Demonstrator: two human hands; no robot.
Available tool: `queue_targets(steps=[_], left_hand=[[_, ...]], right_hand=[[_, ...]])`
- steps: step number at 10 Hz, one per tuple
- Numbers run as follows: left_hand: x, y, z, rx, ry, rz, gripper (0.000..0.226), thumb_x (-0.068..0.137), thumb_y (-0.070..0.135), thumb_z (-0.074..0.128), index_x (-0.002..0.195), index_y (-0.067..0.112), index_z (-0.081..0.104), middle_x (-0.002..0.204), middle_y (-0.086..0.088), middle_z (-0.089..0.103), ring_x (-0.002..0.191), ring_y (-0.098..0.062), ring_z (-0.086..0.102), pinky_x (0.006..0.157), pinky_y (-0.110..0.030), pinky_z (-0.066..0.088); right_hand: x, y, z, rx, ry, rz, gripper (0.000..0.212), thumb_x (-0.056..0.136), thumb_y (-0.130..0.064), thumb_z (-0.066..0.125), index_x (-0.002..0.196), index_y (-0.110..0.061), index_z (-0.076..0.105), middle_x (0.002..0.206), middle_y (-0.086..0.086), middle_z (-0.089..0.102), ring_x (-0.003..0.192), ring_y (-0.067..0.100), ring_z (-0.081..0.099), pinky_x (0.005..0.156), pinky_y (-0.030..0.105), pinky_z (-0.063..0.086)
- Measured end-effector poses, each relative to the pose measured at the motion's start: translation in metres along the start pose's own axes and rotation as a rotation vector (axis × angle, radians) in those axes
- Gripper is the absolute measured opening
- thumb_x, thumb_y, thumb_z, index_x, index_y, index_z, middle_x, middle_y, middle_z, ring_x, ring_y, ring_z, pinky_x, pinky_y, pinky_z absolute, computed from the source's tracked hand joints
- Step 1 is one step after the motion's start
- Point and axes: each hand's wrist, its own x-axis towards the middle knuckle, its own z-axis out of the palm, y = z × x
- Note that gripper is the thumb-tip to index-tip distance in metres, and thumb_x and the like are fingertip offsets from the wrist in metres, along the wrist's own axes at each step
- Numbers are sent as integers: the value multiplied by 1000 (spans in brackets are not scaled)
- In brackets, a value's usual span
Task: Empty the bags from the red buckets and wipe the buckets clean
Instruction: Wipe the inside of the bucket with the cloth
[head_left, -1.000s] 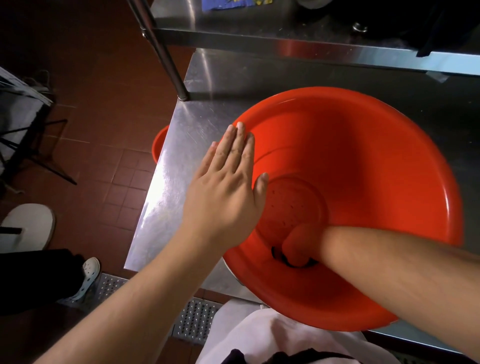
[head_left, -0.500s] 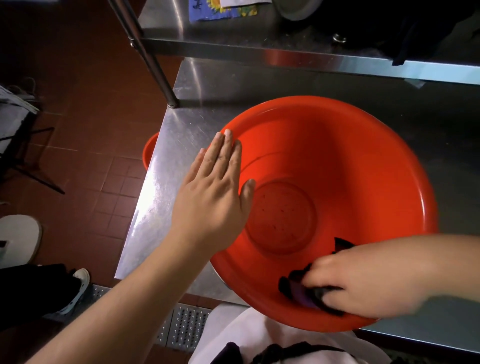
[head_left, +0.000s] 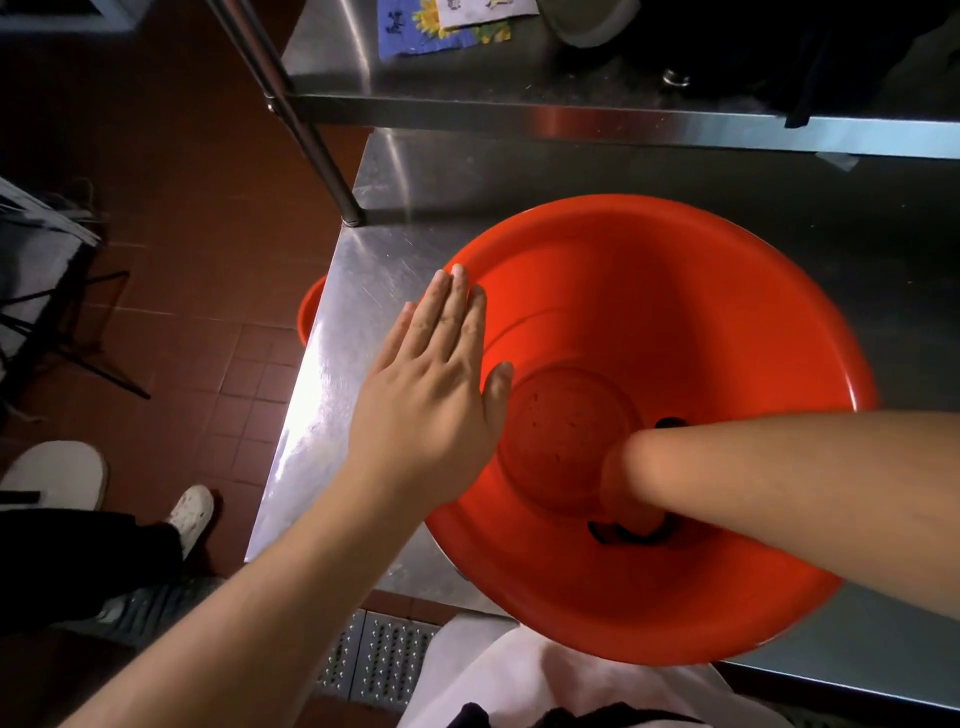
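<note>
Head view: one frame, looking down on the work area.
Left hand (head_left: 431, 405): flat and fully spread, fingers (head_left: 457, 312) straight and together, thumb out to the side. Palm lies on the left rim of the red bucket (head_left: 727, 322); fingertips at the rim's edge, thumb over the inner wall. Grips nothing, just presses down.
Right hand (head_left: 631, 493): deep in the bucket, near the right-front edge of the bottom disc. Seen end-on past the forearm, so finger spread can't be told. A dark cloth (head_left: 618, 532) shows just below it and a bit more peeks above the wrist. Hand is on the cloth; whether it's clenched or pressed flat, can't tell.
Red bucket: wide, round, sits on the table (head_left: 332, 374) near its front-left corner. Front rim hangs over the table's near edge. Inside looks bare apart from the hand and cloth; small dark specks on the bottom disc.
Second red bucket (head_left: 310, 312): only a sliver visible, lower down past the table's left edge.
Shelf (head_left: 467, 98): steel, above the back of the table, on an upright post (head_left: 317, 150). A printed blue cloth (head_left: 431, 31) lies on it.
Floor (head_left: 208, 249): red-brown tile; a white shoe (head_left: 192, 512) at lower left.
</note>
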Motion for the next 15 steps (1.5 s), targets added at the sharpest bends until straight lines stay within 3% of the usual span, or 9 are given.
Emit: queue_targets(steps=[1, 2, 4, 5, 7, 9, 11, 13, 15], left_hand=[[-2, -4, 0, -3, 1, -12, 67, 109, 45, 32, 164, 7, 24, 174, -10, 11, 162, -19, 2, 131, -41, 9], [2, -4, 1, -39, 7, 28, 67, 109, 45, 31, 164, 8, 23, 174, -8, 12, 162, -17, 2, 131, -40, 9], [34, -19, -3, -43, -15, 179, 67, 109, 47, 32, 164, 10, 24, 173, -7, 16, 161, -18, 6, 131, -42, 14], [65, -33, -8, -26, -78, 335, 67, 107, 48, 31, 165, 13, 26, 173, -4, 15, 161, -17, 7, 131, -40, 13], [94, -40, -11, -14, -89, 473, 56, 109, 35, 44, 161, 15, 36, 172, -1, 22, 160, -16, 15, 131, -38, 16], [55, -26, -23, -65, 4, 180, 66, 109, 38, 44, 165, 11, 23, 173, -6, 20, 161, -19, 13, 129, -41, 21], [-57, 20, -14, -138, -29, -217, 79, 105, 60, 26, 167, 13, 13, 175, -8, -1, 161, -19, -12, 131, -38, -3], [-64, 29, -6, -192, 6, -294, 83, 103, 66, 12, 167, 12, 11, 175, -9, -4, 160, -17, -15, 129, -36, -6], [-42, 17, -2, -183, 19, -225, 83, 105, 66, 12, 166, 11, 14, 175, -8, 2, 161, -15, -10, 131, -37, 0]], right_hand=[[19, -2, -7, 138, 115, 103, 37, 102, -23, 56, 138, -17, 58, 144, 6, 56, 130, 26, 52, 60, 33, 41], [29, -8, -6, 100, 99, 106, 39, 102, -27, 53, 141, -18, 55, 147, 8, 51, 134, 31, 49, 86, 31, 50], [46, 8, -11, -39, 32, -75, 31, 90, -27, 69, 118, -17, 73, 122, 5, 70, 112, 25, 66, 69, 21, 47], [66, -3, -12, 11, 75, -97, 39, 95, -40, 53, 120, -15, 70, 121, 8, 68, 109, 31, 64, 81, 32, 44], [86, -24, -11, 132, 113, -68, 48, 96, -41, 40, 113, -9, 70, 114, 12, 70, 103, 33, 65, 75, 33, 41], [95, -19, -9, 182, 105, -77, 59, 92, -48, 34, 121, -8, 67, 123, 14, 66, 110, 36, 63, 88, 39, 46], [92, -24, -8, 294, 81, -21, 49, 101, -38, 40, 137, -9, 58, 140, 15, 58, 126, 35, 55, 107, 46, 43], [61, -25, -16, 416, 95, -48, 41, 103, -22, 48, 140, -6, 55, 146, 15, 52, 136, 32, 47, 114, 41, 36], [42, -39, -20, 637, 181, -90, 35, 100, -12, 48, 131, 0, 60, 136, 20, 59, 110, 20, 54, 107, 42, 43]])
